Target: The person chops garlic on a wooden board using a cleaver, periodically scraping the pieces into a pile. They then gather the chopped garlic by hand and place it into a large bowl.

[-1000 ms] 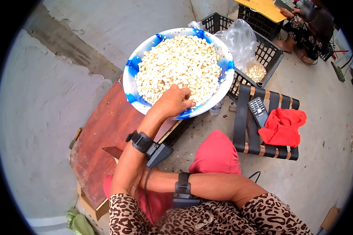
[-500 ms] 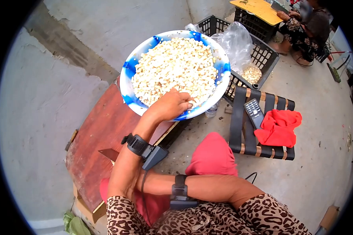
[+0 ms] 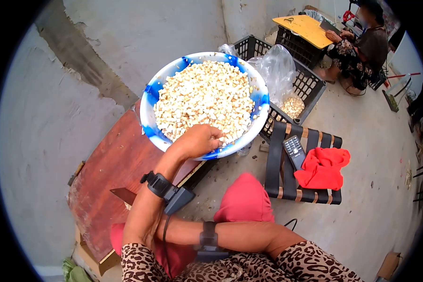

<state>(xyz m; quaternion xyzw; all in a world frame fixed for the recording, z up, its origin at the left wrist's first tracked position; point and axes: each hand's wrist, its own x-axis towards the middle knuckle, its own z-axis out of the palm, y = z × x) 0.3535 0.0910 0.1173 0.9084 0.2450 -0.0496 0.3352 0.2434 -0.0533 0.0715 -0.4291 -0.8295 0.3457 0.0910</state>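
A large white-and-blue basin point(image 3: 148, 101), heaped with small pale diced pieces point(image 3: 204, 96), rests on a reddish-brown wooden board. At its near edge is my left hand point(image 3: 201, 140), its fingers curled down into the diced pieces by the rim. The fingertips are partly hidden there. My right forearm crosses my lap beneath the left arm, and the right hand is hidden behind it. A dark, pointed flat blade point(image 3: 124, 195) lies on the wooden board point(image 3: 113, 164), left of my left forearm.
To the right, a strapped stool point(image 3: 275, 160) bears a black keypad phone point(image 3: 294, 151) and a red cloth point(image 3: 322, 168). Behind it, a black crate point(image 3: 310, 89) holds a plastic bag point(image 3: 277, 70) with more pieces. Another person point(image 3: 362, 51) sits by a yellow board point(image 3: 305, 29) at back right.
My left hand's fingers have curled in more among the diced pieces. The whole view has shifted, so the basin, stool and crates appear lower and slightly left.
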